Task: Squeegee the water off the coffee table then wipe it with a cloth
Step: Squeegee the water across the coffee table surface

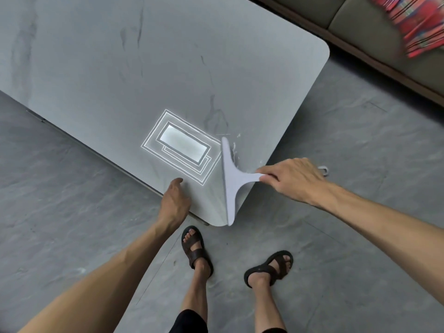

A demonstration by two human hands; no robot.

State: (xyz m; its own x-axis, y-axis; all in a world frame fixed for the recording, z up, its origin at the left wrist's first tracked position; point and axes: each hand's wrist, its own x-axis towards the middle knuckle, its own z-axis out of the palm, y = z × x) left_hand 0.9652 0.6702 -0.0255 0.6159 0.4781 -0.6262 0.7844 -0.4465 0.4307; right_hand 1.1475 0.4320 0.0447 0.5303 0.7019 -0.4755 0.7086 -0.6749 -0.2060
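Note:
A pale grey squeegee (230,181) lies with its blade across the near corner of the grey marble-look coffee table (120,68). My right hand (292,179) grips the squeegee's handle from the right, past the table's edge. Small streaks of water (234,147) glisten just beyond the blade's far end. My left hand (175,198) rests on the table's near edge, fingers loosely bent over it, holding nothing. No cloth is in view.
A ceiling light's bright reflection (182,145) shows on the tabletop. A sofa (360,27) with a red patterned fabric (418,22) stands at the back right. My sandalled feet (197,251) stand on the grey tiled floor (348,248) by the table's corner.

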